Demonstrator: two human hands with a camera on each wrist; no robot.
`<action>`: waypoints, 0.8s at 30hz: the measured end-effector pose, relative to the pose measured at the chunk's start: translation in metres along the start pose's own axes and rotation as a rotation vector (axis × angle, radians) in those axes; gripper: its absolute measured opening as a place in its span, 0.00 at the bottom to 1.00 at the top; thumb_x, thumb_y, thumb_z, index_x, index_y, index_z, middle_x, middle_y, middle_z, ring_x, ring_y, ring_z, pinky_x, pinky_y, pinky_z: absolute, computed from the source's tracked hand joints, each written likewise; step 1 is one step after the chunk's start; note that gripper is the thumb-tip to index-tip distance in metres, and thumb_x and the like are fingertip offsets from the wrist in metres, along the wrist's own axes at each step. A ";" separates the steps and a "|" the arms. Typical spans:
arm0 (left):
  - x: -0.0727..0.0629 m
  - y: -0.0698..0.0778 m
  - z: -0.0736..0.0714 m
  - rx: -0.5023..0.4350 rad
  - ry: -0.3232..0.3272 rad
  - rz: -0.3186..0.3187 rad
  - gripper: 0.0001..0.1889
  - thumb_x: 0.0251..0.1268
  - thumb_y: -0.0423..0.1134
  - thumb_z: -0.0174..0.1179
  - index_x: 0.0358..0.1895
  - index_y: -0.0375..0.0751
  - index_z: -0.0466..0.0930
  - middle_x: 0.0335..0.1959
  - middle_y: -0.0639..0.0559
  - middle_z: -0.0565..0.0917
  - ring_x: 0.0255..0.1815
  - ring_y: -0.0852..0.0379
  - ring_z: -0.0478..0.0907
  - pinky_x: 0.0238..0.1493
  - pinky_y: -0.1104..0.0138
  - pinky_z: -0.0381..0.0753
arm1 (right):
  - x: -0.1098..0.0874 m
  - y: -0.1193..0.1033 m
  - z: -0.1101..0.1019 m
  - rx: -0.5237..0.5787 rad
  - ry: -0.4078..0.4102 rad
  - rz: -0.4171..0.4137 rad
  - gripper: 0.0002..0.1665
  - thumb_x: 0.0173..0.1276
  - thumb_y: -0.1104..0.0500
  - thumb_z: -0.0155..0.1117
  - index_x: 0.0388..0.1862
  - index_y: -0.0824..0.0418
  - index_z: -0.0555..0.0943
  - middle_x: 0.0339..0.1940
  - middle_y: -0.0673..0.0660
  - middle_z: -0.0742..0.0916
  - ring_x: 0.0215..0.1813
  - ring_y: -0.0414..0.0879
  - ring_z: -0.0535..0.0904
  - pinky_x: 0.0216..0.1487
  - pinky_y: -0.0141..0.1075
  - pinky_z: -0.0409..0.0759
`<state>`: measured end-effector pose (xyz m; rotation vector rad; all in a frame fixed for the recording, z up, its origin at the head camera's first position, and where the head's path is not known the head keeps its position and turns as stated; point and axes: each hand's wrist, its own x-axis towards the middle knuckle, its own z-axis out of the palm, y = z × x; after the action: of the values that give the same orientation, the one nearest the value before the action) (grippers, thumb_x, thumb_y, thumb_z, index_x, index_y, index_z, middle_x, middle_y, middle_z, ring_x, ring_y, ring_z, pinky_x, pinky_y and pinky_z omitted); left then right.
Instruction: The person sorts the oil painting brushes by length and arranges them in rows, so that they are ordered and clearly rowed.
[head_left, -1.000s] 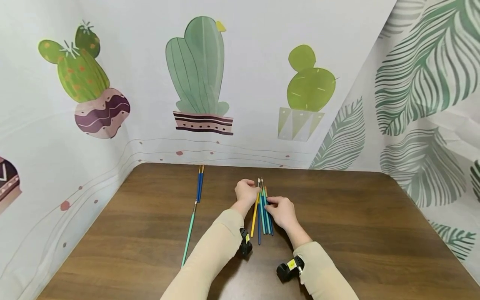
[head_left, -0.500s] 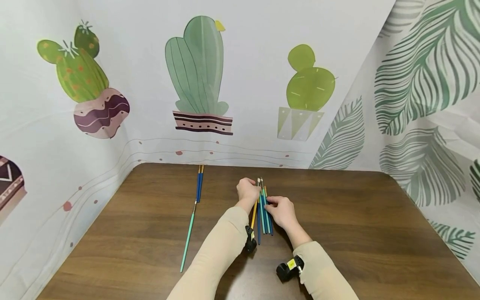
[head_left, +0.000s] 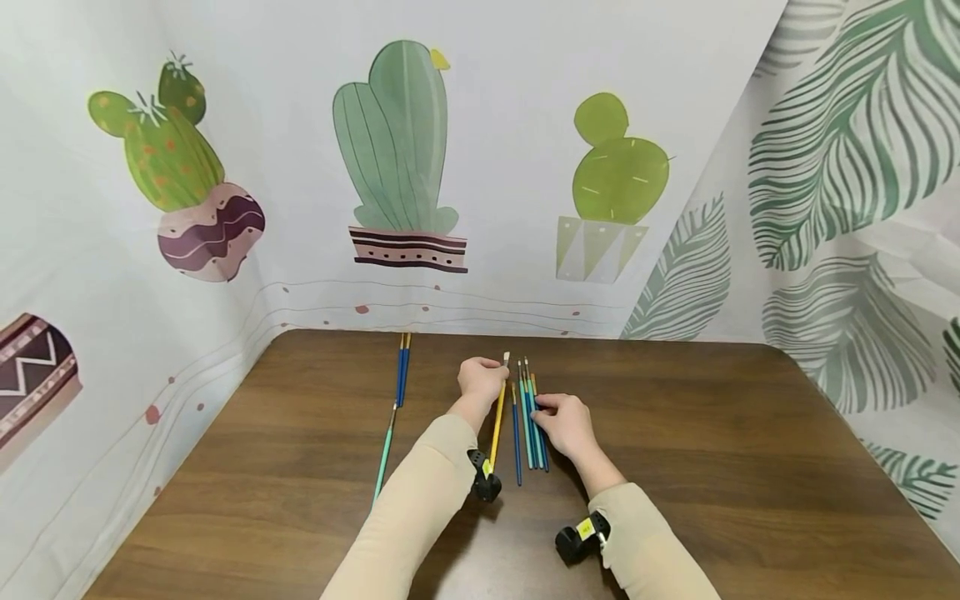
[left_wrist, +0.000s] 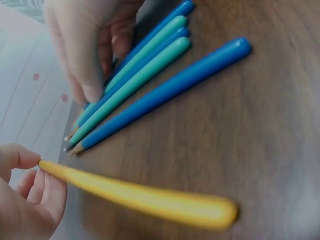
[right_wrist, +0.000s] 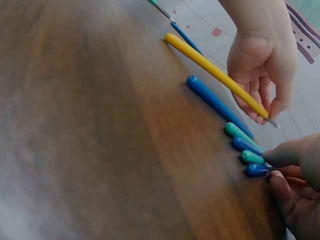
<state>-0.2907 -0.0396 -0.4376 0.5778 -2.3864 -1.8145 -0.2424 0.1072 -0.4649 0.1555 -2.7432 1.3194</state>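
My left hand (head_left: 482, 380) pinches a yellow paintbrush (head_left: 498, 421) near its metal collar, pale bristles pointing to the back wall. In the left wrist view its yellow handle (left_wrist: 145, 195) slants across the foreground, apart from the others. Just right of it lies a single blue paintbrush (head_left: 517, 442). Beyond that, several teal and blue paintbrushes lie side by side, among them a teal paintbrush (left_wrist: 135, 87). My right hand (head_left: 566, 423) holds this group from the right, thumb and finger at the brushes beside the rightmost blue handle (right_wrist: 257, 170). Its fingers partly hide their upper parts.
On the left of the brown wooden table (head_left: 300, 467), two blue paintbrushes (head_left: 402, 371) lie near the back edge. A teal paintbrush (head_left: 385, 454) lies in front of them, partly behind the left sleeve. A cactus-print cloth (head_left: 510, 167) hangs along the back.
My left hand has drawn the yellow paintbrush leftward, away from the group, leaving a gap beside the single blue one. The right hand has stayed at the group.
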 end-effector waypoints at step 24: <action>0.003 0.000 -0.066 -0.159 -0.250 -0.008 0.19 0.61 0.32 0.53 0.55 0.29 0.74 0.41 0.37 0.80 0.24 0.60 0.77 0.29 0.67 0.82 | -0.001 0.000 0.000 0.022 -0.008 0.022 0.17 0.60 0.61 0.67 0.48 0.66 0.83 0.42 0.63 0.87 0.42 0.52 0.84 0.41 0.43 0.82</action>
<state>-0.2745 -0.1005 -0.4194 0.3636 -2.3551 -2.1705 -0.2412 0.1072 -0.4651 0.1325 -2.7461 1.3572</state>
